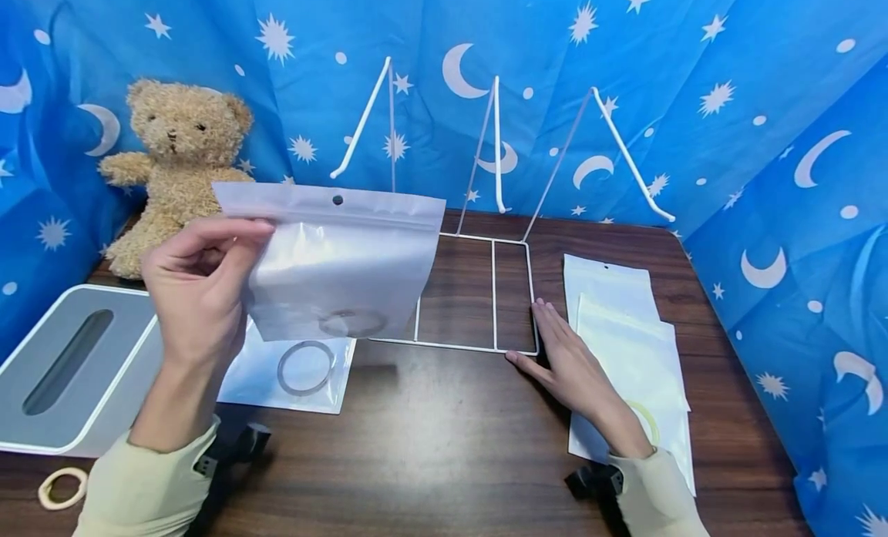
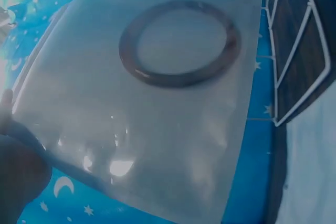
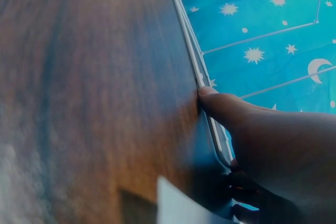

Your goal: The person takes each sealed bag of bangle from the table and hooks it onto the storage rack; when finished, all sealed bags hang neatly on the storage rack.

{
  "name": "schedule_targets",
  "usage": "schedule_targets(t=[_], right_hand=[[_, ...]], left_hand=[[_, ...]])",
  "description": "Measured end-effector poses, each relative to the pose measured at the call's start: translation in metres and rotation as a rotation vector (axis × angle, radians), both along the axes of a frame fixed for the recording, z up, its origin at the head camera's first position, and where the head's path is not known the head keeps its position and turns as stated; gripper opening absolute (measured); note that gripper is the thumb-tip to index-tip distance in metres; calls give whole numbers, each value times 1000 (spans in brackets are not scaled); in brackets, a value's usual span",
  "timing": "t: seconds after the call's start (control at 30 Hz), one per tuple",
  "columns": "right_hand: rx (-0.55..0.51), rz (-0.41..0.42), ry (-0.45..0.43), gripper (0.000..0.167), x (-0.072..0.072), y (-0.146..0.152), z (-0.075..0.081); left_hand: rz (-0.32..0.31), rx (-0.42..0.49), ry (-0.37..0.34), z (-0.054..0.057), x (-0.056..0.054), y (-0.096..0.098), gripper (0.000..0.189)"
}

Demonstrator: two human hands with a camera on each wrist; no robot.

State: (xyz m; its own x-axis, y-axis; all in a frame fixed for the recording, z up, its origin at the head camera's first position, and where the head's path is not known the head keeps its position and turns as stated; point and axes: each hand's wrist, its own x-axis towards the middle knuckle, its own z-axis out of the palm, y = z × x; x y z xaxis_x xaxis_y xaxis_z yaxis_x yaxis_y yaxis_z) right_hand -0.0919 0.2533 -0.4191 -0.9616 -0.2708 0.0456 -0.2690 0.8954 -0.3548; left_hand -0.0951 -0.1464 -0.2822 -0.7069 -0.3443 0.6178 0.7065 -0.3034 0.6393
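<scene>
My left hand [image 1: 201,283] pinches the upper left edge of a whitish zip bag [image 1: 340,260] and holds it up in front of the white wire rack [image 1: 495,290]. Inside, near the bottom of the bag, lies a brownish bangle [image 2: 178,80], plain in the left wrist view. The rack has three upright hooked arms. At its front right corner rests my right hand [image 1: 572,367], the thumb against the front wire and the straight fingers along the right side. In the right wrist view, the thumb [image 3: 226,106] touches the wire; the other fingers are partly hidden.
Behind the left hand, another bag with a grey bangle [image 1: 305,392] lies on the table. White bags [image 1: 613,352] overlap at the right, one showing a yellowish ring. A grey-topped box [image 1: 125,367], a cream ring [image 1: 62,488] and a teddy bear [image 1: 183,148] occupy the left.
</scene>
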Motion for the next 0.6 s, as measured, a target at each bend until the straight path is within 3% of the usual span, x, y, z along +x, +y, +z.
schedule_targets(t=[0.17,0.6], right_hand=[[0,-2,3,96,0,0,-1],[10,5,28,95,-1,1,-2]], left_hand=[[19,-1,-12,7,-4,3,13],[-9,101,-8,11,-20,2,17]])
